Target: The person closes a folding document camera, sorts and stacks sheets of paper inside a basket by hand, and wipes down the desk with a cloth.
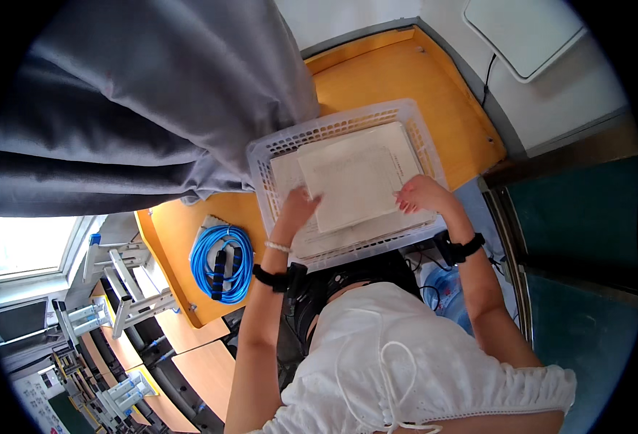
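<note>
A white plastic basket (346,264) with perforated sides stands before me on a wooden desk. Inside lie stacked sheets of paper (354,179) bearing print; the upper stack sits askew over paper (283,172) beneath it. My left hand (299,209) is over the left edge of the upper stack, thumb and fingers apart. At the stack's right edge, my right hand (421,195) has its fingers bent and spread. Neither hand plainly grips a sheet, and whether the fingertips touch the paper is hard to tell.
A coiled blue jump rope (221,264) with black handles lies on the yellow-brown desk (460,125), left of the basket. A grey curtain (205,92) drapes down to the basket's left rim. Below right is a clear blue plastic bottle (449,295). A dark green board (573,211) stands at right.
</note>
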Demonstrator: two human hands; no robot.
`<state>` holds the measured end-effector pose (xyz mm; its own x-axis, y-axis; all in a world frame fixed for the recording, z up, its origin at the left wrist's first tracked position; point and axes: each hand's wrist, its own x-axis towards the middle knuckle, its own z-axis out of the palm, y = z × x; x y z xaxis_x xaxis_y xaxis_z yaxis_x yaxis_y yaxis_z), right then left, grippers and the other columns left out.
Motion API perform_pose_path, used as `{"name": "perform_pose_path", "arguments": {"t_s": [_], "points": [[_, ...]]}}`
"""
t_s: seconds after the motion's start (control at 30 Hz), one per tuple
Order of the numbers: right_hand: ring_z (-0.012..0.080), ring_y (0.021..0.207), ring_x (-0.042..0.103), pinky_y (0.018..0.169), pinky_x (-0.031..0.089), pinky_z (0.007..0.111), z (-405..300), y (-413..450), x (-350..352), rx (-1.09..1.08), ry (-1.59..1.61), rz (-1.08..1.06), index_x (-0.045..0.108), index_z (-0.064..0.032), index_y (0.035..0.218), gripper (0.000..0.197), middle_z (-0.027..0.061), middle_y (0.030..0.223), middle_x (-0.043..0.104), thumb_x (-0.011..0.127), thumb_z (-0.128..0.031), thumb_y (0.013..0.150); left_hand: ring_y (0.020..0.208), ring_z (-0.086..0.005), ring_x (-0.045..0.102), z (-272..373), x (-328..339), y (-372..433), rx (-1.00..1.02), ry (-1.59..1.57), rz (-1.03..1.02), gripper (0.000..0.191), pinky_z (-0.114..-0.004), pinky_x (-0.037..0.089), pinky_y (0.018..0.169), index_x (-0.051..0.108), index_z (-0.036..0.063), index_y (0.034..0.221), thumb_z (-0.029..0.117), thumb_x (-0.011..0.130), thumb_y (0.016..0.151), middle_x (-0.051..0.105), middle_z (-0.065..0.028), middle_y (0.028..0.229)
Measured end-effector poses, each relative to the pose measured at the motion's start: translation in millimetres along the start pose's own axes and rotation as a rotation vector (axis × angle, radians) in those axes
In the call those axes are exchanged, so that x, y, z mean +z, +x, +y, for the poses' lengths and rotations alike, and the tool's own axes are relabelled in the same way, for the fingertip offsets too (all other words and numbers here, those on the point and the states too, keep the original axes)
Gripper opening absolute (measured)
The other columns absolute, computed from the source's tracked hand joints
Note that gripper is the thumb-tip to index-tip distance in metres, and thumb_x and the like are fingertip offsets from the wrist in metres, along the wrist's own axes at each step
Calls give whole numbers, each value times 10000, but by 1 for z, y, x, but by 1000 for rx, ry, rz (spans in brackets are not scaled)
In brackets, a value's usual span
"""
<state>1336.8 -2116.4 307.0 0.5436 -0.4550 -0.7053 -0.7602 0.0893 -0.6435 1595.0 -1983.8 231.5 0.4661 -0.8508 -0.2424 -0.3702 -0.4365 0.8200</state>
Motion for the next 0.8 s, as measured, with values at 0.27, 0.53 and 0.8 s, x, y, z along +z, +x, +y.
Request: {"name": "perform_pose_path", "arguments": {"t_s": [0.27, 0.53, 0.8], "points": [[271, 896, 572, 760, 461, 378, 66, 5, 15, 106, 1070, -84, 483, -5, 990, 325, 189, 1016, 555, 508, -278, 816, 714, -304, 603, -14, 18, -50, 165, 826, -444, 537, -370, 486, 629, 563, -33, 829, 468, 647, 656, 610, -169, 756], [349, 1105, 431, 925, 232, 573, 87, 19, 33, 285, 1292, 195, 443, -40, 970, 288, 169, 1035, 477, 544, -227, 775, 735, -301, 602, -33, 39, -39, 68, 668, -240, 487, -350, 494, 642, 517, -46, 836, 364, 692, 640, 601, -189, 756], [377, 1155, 356, 959, 202, 561, 85, 18, 29, 299, 1389, 77, 393, 44, 1099, 451, 215, 1127, 443, 523, -245, 778, 758, -343, 582, -50, 46, -27, 40, 537, -271, 375, -390, 478, 656, 584, -32, 769, 317, 664, 654, 591, -213, 784]]}}
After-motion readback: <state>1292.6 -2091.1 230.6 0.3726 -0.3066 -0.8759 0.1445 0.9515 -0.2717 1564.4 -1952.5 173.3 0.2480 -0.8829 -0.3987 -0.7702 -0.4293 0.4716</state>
